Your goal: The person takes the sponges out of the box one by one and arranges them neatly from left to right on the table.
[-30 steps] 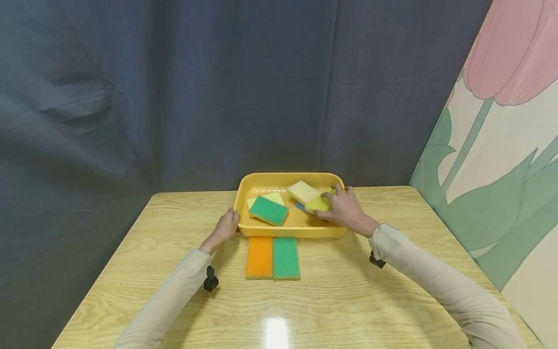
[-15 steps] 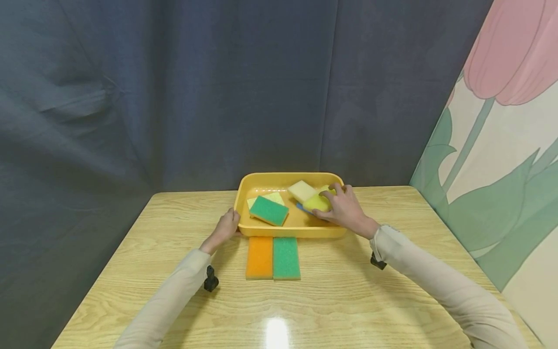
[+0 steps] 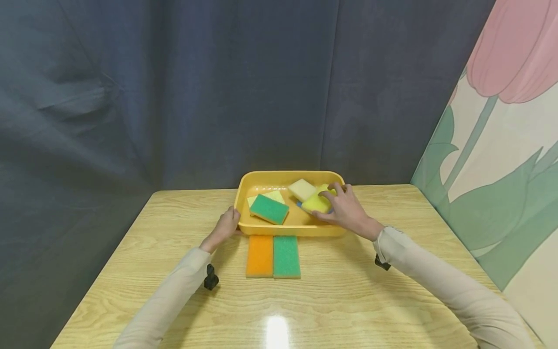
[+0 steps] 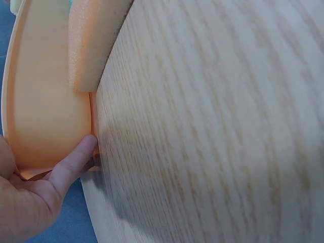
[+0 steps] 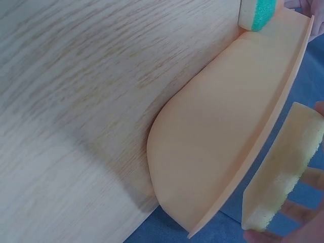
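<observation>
A yellow plastic tub point(image 3: 292, 231) stands near the table's back edge. My left hand point(image 3: 226, 225) holds its left end, and in the left wrist view one finger reaches along the tub's lower wall. Over the tub's right side, my right hand point(image 3: 347, 209) grips a yellow sponge point(image 3: 315, 201) between thumb and fingers. In the right wrist view that sponge point(image 5: 283, 164) shows beyond the rim. A cream sponge point(image 3: 302, 189) lies beside it in the tub, with something blue point(image 3: 299, 204) showing below. A green-topped scouring sponge point(image 3: 269, 209) overlaps a pale yellow one point(image 3: 276, 196) at the left.
Against the tub's front, an orange sponge point(image 3: 260, 257) and a green sponge point(image 3: 286, 257) lie side by side on the wooden table point(image 3: 340, 295). A dark curtain point(image 3: 244, 92) hangs behind the table, and a wall with painted tulips point(image 3: 497, 194) runs along the right.
My right hand has raised and tilted the yellow sponge slightly, so more of its face shows, with blue visible on both sides beneath. The left hand stays on the tub.
</observation>
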A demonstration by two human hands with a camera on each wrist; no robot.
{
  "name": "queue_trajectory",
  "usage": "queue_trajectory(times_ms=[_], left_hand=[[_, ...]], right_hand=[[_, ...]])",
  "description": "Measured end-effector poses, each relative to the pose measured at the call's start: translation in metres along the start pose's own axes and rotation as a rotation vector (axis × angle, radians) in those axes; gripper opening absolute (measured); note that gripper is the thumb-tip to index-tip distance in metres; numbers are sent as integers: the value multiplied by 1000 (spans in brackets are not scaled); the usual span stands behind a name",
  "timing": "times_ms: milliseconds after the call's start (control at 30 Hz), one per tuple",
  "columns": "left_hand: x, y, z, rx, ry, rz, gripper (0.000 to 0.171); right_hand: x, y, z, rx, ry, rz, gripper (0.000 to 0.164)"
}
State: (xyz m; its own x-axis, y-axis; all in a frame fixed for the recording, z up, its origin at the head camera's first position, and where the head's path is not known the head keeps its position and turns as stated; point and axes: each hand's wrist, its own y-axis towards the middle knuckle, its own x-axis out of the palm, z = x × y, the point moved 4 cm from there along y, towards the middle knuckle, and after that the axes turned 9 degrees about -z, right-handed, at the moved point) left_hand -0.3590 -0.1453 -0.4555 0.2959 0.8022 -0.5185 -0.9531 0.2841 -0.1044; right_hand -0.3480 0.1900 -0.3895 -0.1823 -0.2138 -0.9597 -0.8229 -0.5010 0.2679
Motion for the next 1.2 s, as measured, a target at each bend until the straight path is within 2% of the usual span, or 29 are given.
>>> queue_trajectory(times_ms=[1200], left_hand=[[0,0,-1,-20,-10,0,46]], right_hand=[[2,-20,-6,-82,89,17,62]])
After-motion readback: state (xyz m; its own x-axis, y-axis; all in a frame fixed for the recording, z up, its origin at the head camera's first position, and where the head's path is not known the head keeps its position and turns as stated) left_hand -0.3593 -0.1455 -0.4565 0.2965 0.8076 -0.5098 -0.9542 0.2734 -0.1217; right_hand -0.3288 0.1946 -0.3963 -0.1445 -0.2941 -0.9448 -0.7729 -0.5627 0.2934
